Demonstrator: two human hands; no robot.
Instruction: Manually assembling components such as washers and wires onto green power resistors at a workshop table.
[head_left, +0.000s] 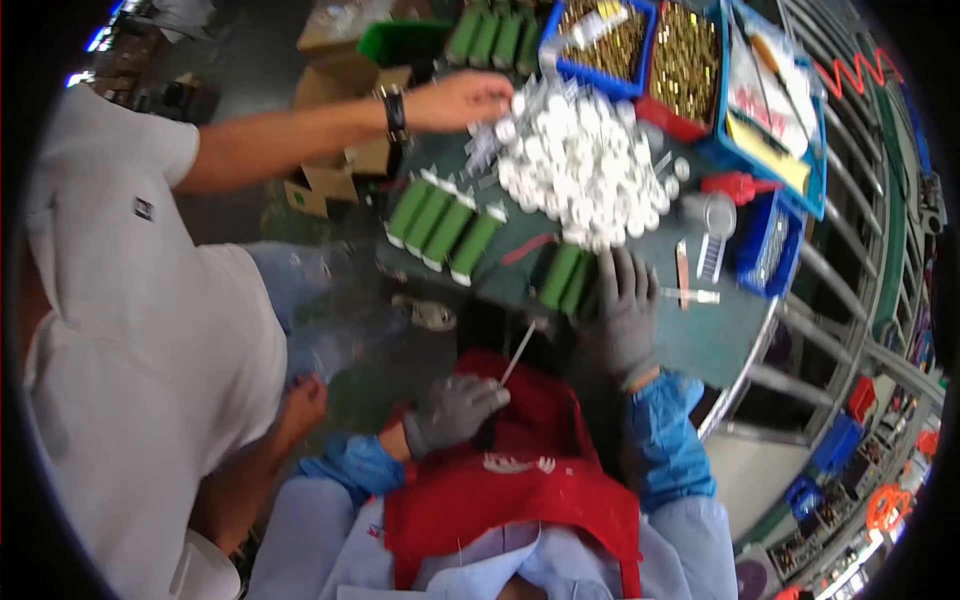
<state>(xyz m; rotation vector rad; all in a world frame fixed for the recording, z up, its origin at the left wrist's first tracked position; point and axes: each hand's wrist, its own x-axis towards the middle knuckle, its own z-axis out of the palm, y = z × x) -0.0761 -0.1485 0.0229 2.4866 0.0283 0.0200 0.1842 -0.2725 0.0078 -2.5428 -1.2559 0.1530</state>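
Low over the red apron, my left hand [455,412] in a grey glove is closed on a thin pale rod [519,352], which points up toward the table edge. My right hand [628,312], also gloved, lies with its fingers stretched out on the green table [690,345]. Right beside its fingers are two green cylinders [560,275] at the near edge; whether the fingers touch them I cannot tell. A big heap of white round plastic pieces [580,165] covers the table just beyond. Several more green cylinders [440,228] with white ends lie in a row to the left.
At the left a co-worker's hand [465,100] reaches over the far side of the heap. Blue bins [770,245] and a red bin [672,118] of small metal parts line the back and right. A clear jar [712,212] stands near a red tool [738,187].
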